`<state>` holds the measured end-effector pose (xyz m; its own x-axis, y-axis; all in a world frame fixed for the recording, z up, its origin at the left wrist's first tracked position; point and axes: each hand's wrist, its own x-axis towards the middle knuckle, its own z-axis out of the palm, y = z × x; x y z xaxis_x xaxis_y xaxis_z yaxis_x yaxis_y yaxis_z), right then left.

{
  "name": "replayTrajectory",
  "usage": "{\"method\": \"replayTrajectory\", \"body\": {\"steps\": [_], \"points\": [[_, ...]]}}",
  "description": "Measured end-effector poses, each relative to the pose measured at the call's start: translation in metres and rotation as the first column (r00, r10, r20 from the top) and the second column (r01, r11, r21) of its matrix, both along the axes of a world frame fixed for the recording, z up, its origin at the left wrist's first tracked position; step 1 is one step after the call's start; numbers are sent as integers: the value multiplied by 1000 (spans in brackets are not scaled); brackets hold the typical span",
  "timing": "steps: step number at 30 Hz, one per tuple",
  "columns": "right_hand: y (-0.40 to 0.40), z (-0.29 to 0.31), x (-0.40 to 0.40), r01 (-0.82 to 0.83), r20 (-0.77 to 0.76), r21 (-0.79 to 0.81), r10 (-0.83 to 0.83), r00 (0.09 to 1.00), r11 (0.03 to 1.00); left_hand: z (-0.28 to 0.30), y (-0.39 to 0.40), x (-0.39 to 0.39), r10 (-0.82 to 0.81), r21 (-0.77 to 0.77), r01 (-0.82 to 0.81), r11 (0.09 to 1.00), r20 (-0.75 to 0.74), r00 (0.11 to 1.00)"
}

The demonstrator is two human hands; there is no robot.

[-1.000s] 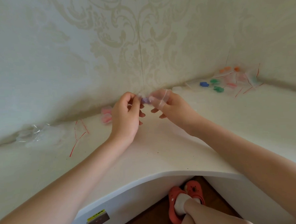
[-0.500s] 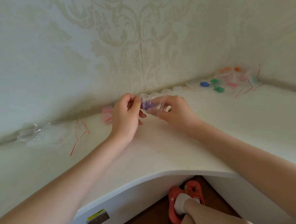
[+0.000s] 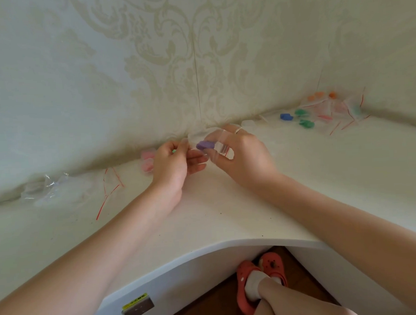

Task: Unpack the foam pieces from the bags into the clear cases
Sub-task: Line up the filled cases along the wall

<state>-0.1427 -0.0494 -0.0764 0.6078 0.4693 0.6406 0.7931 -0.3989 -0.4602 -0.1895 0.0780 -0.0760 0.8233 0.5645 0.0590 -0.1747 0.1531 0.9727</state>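
Note:
Both hands meet over the back of the white corner desk [image 3: 229,216]. My right hand [image 3: 245,155] grips a small clear zip bag [image 3: 222,145] with a red seal line. A purple foam piece [image 3: 204,145] sticks out of the bag's mouth towards my left hand [image 3: 172,164], whose thumb and forefinger pinch near the bag's open edge. Behind the hands, by the wall, lie small clear cases [image 3: 248,124]. Pink foam pieces [image 3: 146,160] sit just left of my left hand.
Blue, green and orange foam pieces in clear bags [image 3: 320,114] lie at the back right. A heap of empty clear bags [image 3: 47,187] with red seal strips [image 3: 107,194] lies at the left. The desk's curved front edge is near me, my feet in red shoes below.
The purple foam piece has come further out of the bag's mouth. My hands have drawn slightly lower and closer to me, still together on the bag.

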Motion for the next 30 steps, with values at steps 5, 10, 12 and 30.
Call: {"method": "replayTrajectory", "body": {"steps": [5, 10, 12, 30], "points": [[4, 4, -4, -210, -300, 149, 246, 922, 966, 0, 2, 1, 96, 20, -96, 995, 24, 995], [3, 7, -9, -254, -491, 186, 314, 813, 949, 2, 12, 0, 257, 25, -259, 966, 74, 964], [2, 9, -8, -224, -523, 214, 305, 796, 951, 3, 10, -2, 230, 91, -237, 967, 82, 970], [2, 8, -4, -190, -616, 315, 353, 704, 930, -4, -5, -8, -175, 669, 30, 743, 151, 973]]}}
